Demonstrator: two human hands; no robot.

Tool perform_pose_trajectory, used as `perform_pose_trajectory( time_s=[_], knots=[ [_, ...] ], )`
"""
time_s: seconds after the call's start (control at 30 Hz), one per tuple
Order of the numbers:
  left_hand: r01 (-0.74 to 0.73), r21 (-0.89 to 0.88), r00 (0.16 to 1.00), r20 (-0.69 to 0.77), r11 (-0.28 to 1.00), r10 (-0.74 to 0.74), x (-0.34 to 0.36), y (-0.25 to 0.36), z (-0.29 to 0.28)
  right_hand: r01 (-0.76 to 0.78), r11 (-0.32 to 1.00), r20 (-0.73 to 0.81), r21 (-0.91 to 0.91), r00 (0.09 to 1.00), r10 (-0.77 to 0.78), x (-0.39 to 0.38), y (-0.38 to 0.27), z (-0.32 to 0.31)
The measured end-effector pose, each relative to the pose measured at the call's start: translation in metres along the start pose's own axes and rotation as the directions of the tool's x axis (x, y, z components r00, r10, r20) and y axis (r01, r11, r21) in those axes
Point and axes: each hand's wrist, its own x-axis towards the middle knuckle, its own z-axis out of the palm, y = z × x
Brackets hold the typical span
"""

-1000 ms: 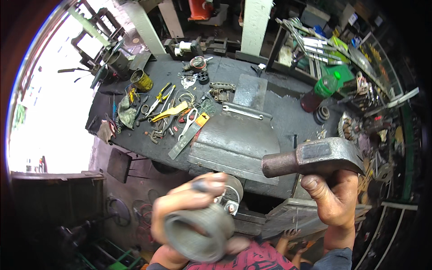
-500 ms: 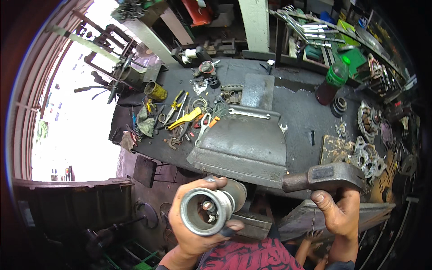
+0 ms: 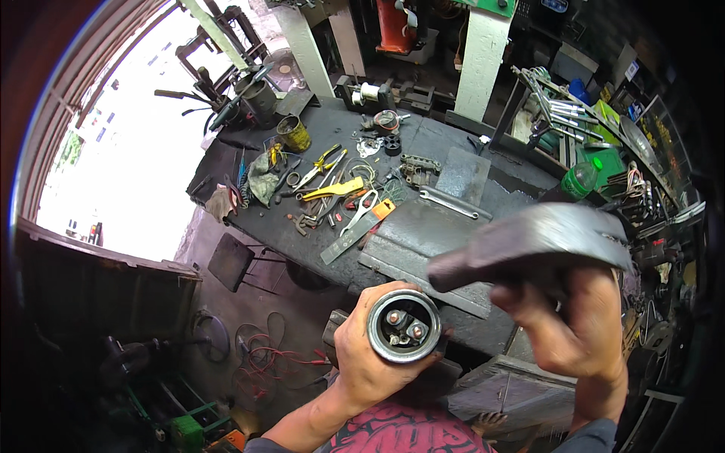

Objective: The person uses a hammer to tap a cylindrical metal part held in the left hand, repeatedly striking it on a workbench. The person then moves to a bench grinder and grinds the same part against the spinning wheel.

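Metal tube (image 3: 405,357) sits in the left hand (image 3: 362,353), fingers wrapped around it, just before the bench (image 3: 430,136). Two bolts (image 3: 416,330) show inside. Nearby, the right hand (image 3: 580,332) grips a hammer (image 3: 540,238), too blurry for me to see well. Farther off, a wrench (image 3: 455,204), then a green-capped bottle (image 3: 581,180).

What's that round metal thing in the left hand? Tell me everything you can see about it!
The round metal thing looks like a hollow cup with a thick, greyish, slightly shiny rim. Its open end faces up at the camera. The inside is dark, with two round studs that have coppery tips, and smaller bits near them. The left hand wraps around its side, holding it up by the near edge of the workbench. Its far end is hidden.
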Motion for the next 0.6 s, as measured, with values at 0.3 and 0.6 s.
perform_pose_trajectory(
  time_s=[0.3, 0.6],
  knots=[
    [-0.026, 0.021, 0.997, -0.074, 0.999, 0.028, 0.002, 0.004, 0.003, 0.325, 0.837, 0.320, -0.440, 0.928, -0.193, 0.036, -0.024, 0.012],
    [-0.045, -0.044, 0.998, -0.043, 0.998, 0.043, 0.004, 0.003, 0.004, 0.098, 0.987, 0.085, -0.125, 0.993, -0.087, 0.021, -0.020, 0.007]
  ],
)
